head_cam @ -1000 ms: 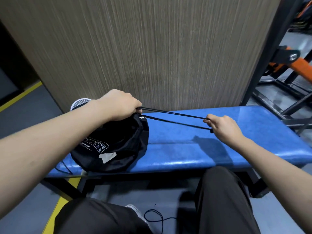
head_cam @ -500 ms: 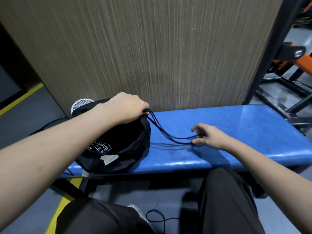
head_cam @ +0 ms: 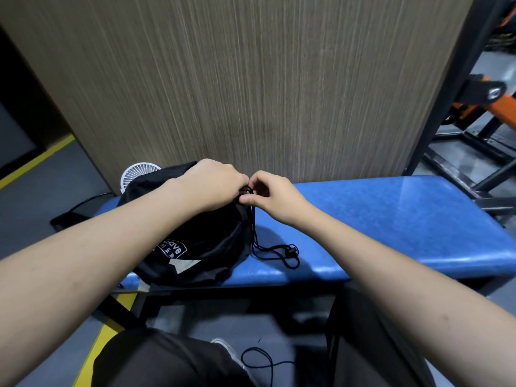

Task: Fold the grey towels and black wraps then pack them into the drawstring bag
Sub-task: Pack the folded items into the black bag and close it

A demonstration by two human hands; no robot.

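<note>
A black drawstring bag (head_cam: 206, 247) with white lettering sits bulging on the left end of a blue padded bench (head_cam: 391, 219). My left hand (head_cam: 215, 182) grips the gathered neck of the bag from above. My right hand (head_cam: 270, 196) is right beside it, pinching the black cords at the neck between thumb and forefinger. The slack drawstring (head_cam: 279, 252) hangs down the bag's side and lies in loose loops on the bench. No grey towels or black wraps show outside the bag.
A wood-grain panel (head_cam: 265, 79) stands directly behind the bench. A small white fan (head_cam: 136, 174) sits behind the bag. Black and orange gym frames (head_cam: 480, 113) stand at the right. A thin black cable (head_cam: 257, 361) lies on the floor between my legs.
My right hand let the taut cords go slack, dropped them on the bench, then moved left to the bag's neck beside my left hand. The bag stayed put.
</note>
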